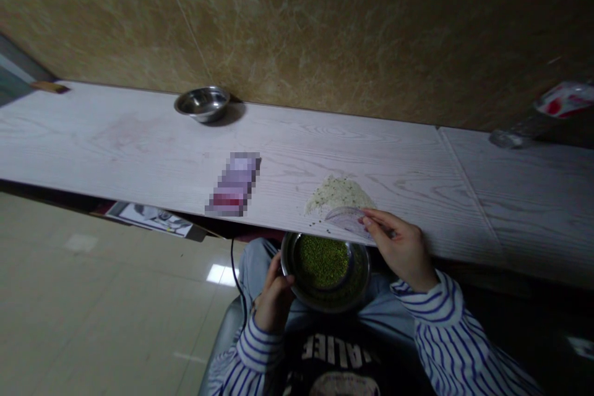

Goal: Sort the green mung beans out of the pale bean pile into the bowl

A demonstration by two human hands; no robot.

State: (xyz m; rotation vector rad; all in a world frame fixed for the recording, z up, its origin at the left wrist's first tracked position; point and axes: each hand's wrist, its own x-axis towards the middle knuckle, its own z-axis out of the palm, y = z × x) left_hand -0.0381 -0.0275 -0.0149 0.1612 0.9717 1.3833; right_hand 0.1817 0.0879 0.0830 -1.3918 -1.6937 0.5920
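Observation:
My left hand [275, 297] is closed on the rim of a steel bowl [366, 275], tilted just below the table's front edge over my lap. Green mung beans [322, 260] lie inside the bowl. Between the thumb and fingers of my right hand [401, 244] is a thin clear plastic disc [346, 219], like a lid. This disc is at the near side of a pile of white rice [341, 192] on the table. Green specks, which look like mung beans, are mixed into the pile, and a few lie loose near the edge.
On the white wooden table [139, 136], an empty-looking steel bowl [204, 105] stands near the wall. A blurred-out phone-like rectangle [236, 182] lies left of the rice. A clear plastic bottle [533, 124] lies at the far right. Below the table hangs a black cable [233, 266].

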